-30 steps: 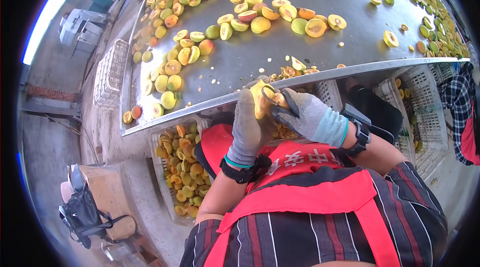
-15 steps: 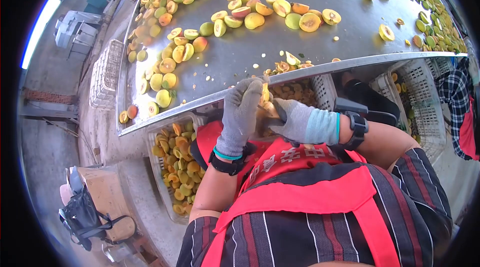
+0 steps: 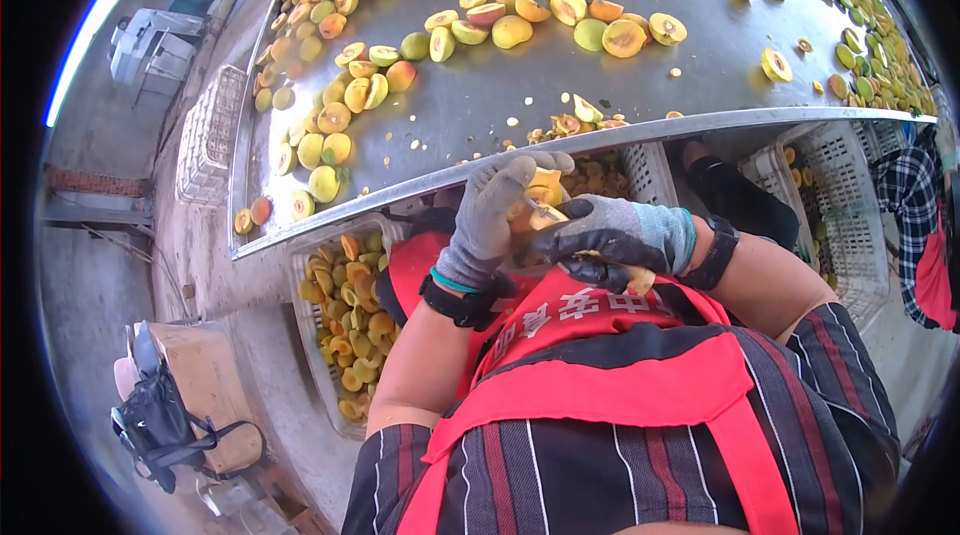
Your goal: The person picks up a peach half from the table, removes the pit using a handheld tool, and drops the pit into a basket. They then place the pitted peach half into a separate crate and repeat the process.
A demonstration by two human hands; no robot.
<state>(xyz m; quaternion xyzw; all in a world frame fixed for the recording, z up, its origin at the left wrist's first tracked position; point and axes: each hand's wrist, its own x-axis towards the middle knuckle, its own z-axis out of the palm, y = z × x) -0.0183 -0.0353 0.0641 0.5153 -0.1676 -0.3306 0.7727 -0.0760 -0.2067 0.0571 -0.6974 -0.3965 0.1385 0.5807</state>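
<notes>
My left hand [image 3: 490, 220], in a grey glove, is closed around a piece of yellow peach [image 3: 545, 185] just off the table's front edge. My right hand [image 3: 620, 235], in a grey glove with dark palm coating, meets it from the right. Its fingers are curled around what looks like a small knife [image 3: 640, 281], whose pale handle end shows below the hand. The tool's working end, at the peach, is mostly hidden by fingers. Many cut peach halves [image 3: 510, 32] lie on the metal table [image 3: 480, 95].
Peach scraps [image 3: 575, 125] lie along the metal edge in front of me. A crate of peach halves [image 3: 350, 325] stands below left, and more white crates [image 3: 840, 195] are under the table at right. Another person's plaid sleeve [image 3: 905, 185] shows at far right.
My right hand has rolled over and curled, showing its dark palm and the pale handle end. The peach piece is more visible between my hands. The view has shifted slightly.
</notes>
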